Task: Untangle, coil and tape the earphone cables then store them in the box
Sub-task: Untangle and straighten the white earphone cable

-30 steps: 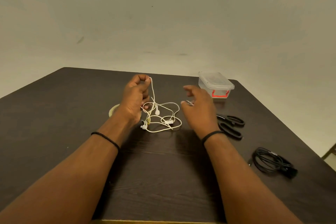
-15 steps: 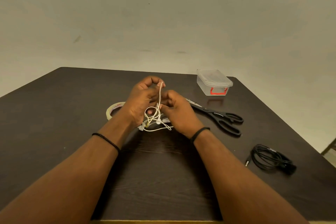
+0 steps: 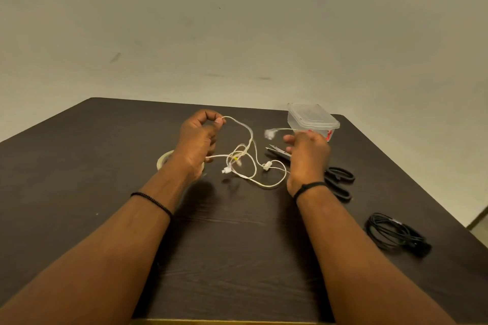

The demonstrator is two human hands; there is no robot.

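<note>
Fingers of left hand (image 3: 196, 140) and right hand (image 3: 307, 152) pinch white earphone cable (image 3: 250, 163) — tangled between.

scissors (image 3: 335, 179) before box (image 3: 311, 120), tape (image 3: 165, 159) left

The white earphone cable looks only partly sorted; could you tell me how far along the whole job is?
Done: the black cable lies coiled on the table; whether it is taped is unclear. In hand: the left hand pinches the white earphone cable and the right hand draws one earbud end aside, with a knot between them. Left: coiling and taping with the tape roll, then storing both in the box, whose lid is on.
</note>
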